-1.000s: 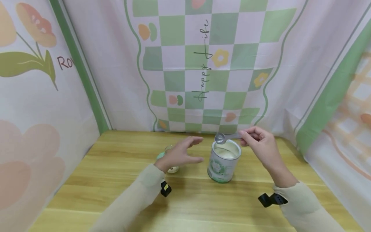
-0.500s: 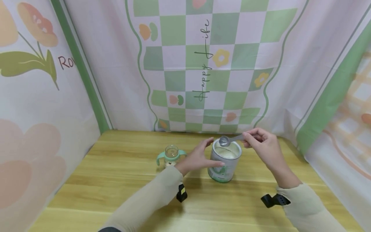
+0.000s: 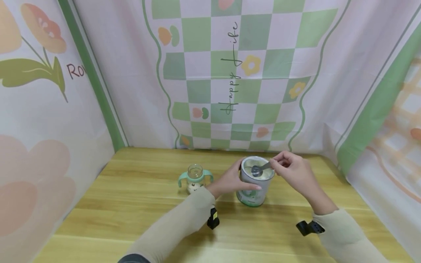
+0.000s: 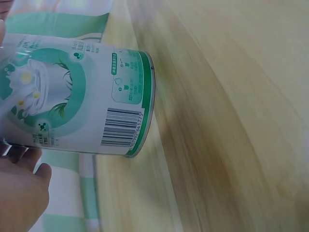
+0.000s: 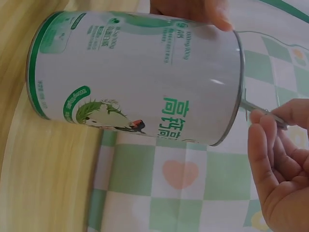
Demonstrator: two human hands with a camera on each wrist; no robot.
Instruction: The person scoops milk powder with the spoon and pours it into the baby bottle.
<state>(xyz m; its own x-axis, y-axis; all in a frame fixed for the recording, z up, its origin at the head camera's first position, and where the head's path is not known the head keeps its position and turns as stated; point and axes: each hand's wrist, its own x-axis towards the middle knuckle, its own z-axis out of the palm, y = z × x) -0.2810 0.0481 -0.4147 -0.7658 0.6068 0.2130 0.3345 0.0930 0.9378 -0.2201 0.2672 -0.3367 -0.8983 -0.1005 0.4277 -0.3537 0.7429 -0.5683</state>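
An open white and green powder tin (image 3: pixel 252 190) (image 4: pixel 77 92) (image 5: pixel 140 77) stands on the wooden table (image 3: pixel 131 215). My left hand (image 3: pixel 230 180) grips its left side, thumb on the front and fingers round the back. My right hand (image 3: pixel 292 171) (image 5: pixel 280 159) pinches the handle of a metal spoon (image 3: pixel 258 170) (image 5: pixel 260 112), whose bowl dips into the tin's mouth over the pale powder. A small clear baby bottle (image 3: pixel 194 178) with mint-green handles stands just left of my left hand.
Patterned cloth walls close off the back (image 3: pixel 236 73), left (image 3: pixel 42 109) and right (image 3: pixel 388 120) of the table. Bare wood stretches from the tin to the near edge.
My left hand moved right from beside the baby bottle and took hold of the tin. The spoon came down from above the rim into the tin's mouth.
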